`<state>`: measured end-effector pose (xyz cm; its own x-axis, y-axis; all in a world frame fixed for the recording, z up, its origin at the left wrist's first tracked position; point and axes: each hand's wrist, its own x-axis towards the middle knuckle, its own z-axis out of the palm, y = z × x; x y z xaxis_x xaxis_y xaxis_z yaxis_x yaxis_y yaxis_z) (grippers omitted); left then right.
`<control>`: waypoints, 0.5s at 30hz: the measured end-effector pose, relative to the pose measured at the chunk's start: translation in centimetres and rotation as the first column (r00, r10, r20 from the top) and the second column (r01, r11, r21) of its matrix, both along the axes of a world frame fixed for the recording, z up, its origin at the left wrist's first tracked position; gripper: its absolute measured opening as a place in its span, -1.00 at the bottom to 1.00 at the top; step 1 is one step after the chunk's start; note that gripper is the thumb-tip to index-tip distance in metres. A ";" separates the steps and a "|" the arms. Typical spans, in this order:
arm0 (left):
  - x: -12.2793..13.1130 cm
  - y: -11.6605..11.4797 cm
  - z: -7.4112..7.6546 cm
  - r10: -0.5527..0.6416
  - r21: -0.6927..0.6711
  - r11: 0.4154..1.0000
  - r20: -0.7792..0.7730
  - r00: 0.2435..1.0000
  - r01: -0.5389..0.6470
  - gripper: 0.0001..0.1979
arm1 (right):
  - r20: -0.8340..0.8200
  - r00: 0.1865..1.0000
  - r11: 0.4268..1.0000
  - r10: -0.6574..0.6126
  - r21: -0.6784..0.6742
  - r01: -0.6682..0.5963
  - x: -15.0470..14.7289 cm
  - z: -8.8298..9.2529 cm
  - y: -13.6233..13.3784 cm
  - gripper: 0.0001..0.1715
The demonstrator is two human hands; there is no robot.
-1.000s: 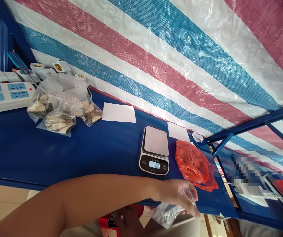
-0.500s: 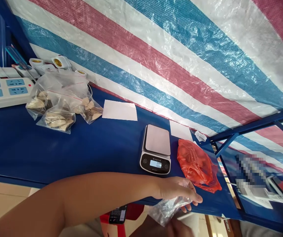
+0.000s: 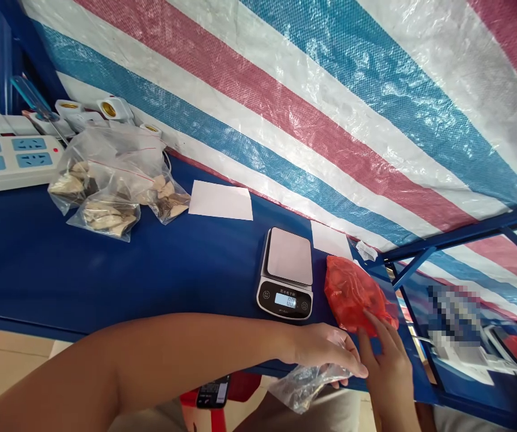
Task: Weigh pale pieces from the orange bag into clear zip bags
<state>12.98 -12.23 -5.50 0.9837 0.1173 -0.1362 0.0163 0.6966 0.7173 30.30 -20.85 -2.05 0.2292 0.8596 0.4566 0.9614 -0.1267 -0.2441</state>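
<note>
Resting on the red bag (image 3: 350, 289), right hand (image 3: 388, 359) open; left hand (image 3: 323, 347) gripping clear bag (image 3: 300, 386).

A power strip (image 3: 12, 159) runs out of sight at left; the right hand (image 3: 386, 363) hides part of a crumpled red bag (image 3: 352, 291).

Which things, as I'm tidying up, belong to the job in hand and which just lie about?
Likely the job's: clear bag in left hand, red bag at right hand, lit scale, filled bags.
Seemingly lying about: power strip, lamp sockets, screwdriver, phone.
</note>
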 end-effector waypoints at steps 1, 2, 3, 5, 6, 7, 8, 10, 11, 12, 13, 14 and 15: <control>0.0 0.0 -0.1 0.002 -0.004 1.000 0.001 1.000 -0.002 -0.40 | 0.011 1.000 1.000 -0.006 -0.003 0.006 -0.3 -0.3 0.7 -0.41; 0.0 0.0 -0.1 0.002 -0.007 1.000 0.001 1.000 -0.002 -0.39 | 0.023 1.000 1.000 -0.017 0.000 0.017 -0.5 -0.5 1.4 -0.38; 0.0 0.0 -0.1 0.002 -0.007 1.000 0.000 1.000 -0.002 -0.39 | 0.034 0.999 0.999 -0.039 0.017 0.038 -0.7 -0.4 1.9 -0.34; -0.2 0.0 0.1 0.002 -0.003 1.000 -0.006 1.000 -0.002 -0.38 | 0.054 0.993 0.993 -0.101 0.066 0.097 -1.2 0.2 2.9 -0.25; -0.3 0.0 0.2 0.003 0.001 1.000 -0.007 1.000 -0.003 -0.38 | 0.066 0.988 0.987 -0.137 0.098 0.130 -1.5 0.7 3.3 -0.20; -0.5 0.0 0.3 0.001 0.008 1.000 -0.005 1.000 -0.001 -0.39 | 0.078 0.982 0.977 -0.174 0.135 0.163 -1.9 1.3 3.6 -0.16; -0.6 0.0 0.4 -0.002 0.020 1.000 -0.002 1.000 0.002 -0.40 | 0.091 0.974 0.967 -0.207 0.173 0.189 -2.4 2.0 3.8 -0.14; -0.8 0.0 0.7 -0.006 0.053 0.999 0.002 1.000 0.006 -0.41 | 0.106 0.957 0.936 -0.269 0.264 0.233 -3.8 3.6 3.5 -0.16; -0.9 0.1 0.9 -0.005 0.072 0.997 0.002 1.000 0.005 -0.41 | 0.094 0.947 0.916 -0.306 0.301 0.266 -4.5 4.3 3.1 -0.18; -1.0 0.1 1.0 -0.003 0.088 0.996 0.003 1.000 0.002 -0.42 | 0.070 0.936 0.897 -0.346 0.317 0.308 -5.3 5.0 2.3 -0.20; -1.0 0.1 1.1 -0.001 0.098 0.995 0.001 1.000 0.001 -0.41 | 0.027 0.922 0.878 -0.386 0.318 0.358 -5.9 5.6 1.4 -0.21; -1.1 0.2 1.3 0.000 0.104 0.995 -0.003 1.000 0.000 -0.41 | -0.020 0.915 0.875 -0.404 0.285 0.392 -6.4 6.1 0.3 -0.21; -1.1 0.3 1.4 -0.002 0.107 0.994 -0.008 1.000 0.002 -0.41 | -0.073 0.914 0.890 -0.399 0.210 0.405 -6.8 6.4 -0.9 -0.21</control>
<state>11.87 -11.93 -4.11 0.9829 0.1297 -0.1308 0.0236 0.6156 0.7877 23.55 -21.77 4.34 0.5491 0.5724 0.6090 0.8321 -0.4423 -0.3346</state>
